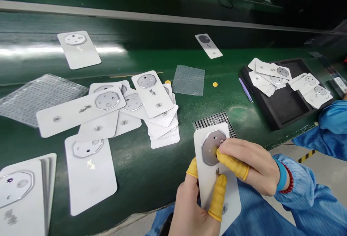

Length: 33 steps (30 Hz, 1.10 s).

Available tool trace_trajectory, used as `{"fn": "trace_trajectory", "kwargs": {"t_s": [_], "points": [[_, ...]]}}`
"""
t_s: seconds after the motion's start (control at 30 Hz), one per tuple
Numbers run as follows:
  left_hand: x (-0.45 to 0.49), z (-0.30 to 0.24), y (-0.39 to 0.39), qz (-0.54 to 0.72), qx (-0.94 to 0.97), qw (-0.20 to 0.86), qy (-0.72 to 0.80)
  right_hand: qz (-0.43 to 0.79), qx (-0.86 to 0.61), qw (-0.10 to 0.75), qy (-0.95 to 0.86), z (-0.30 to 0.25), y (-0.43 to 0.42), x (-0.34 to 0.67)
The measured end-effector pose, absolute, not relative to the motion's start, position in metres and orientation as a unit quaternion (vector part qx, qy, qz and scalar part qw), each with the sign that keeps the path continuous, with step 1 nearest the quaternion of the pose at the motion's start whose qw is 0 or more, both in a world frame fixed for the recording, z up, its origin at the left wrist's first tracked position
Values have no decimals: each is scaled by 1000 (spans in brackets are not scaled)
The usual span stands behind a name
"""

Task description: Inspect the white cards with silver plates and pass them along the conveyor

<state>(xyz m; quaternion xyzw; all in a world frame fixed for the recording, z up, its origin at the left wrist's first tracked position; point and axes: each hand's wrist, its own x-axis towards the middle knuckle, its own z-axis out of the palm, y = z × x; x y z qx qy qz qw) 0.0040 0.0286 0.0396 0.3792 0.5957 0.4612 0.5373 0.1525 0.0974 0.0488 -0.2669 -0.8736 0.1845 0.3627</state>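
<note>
A white phone back cover (233, 192) with a silver octagonal camera plate (210, 149) is tilted up in front of me. My left hand (195, 203) grips the cover from below, its thumb across the face and a finger along the left edge; both wear yellow finger cots. My right hand (249, 163) has its fingers pinched together at the right side of the camera plate, touching it. Whatever lies between those fingertips is too small and hidden to name. Just behind the cover, a sheet of small black dots (214, 119) lies partly covered.
Several white covers overlap in a pile (162, 134) at centre left, with a stack (24, 192) at the near left. Bubble wrap (43, 96) lies beyond. To the right are purple tweezers (246, 90), a black tray (290, 111) with covers, and another person's blue sleeve (333, 120).
</note>
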Motion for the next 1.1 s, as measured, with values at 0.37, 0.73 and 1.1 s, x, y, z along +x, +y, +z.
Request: {"fn": "trace_trajectory", "kwargs": {"t_s": [0.37,0.73,1.1], "points": [[4,34,29,454,363,566,584,118,-239,317,-910,45,96,163],[9,46,27,443,226,657,567,185,-302,389,-850,42,90,164],[10,52,31,443,187,675,560,138,-243,369,-886,39,91,168]]}}
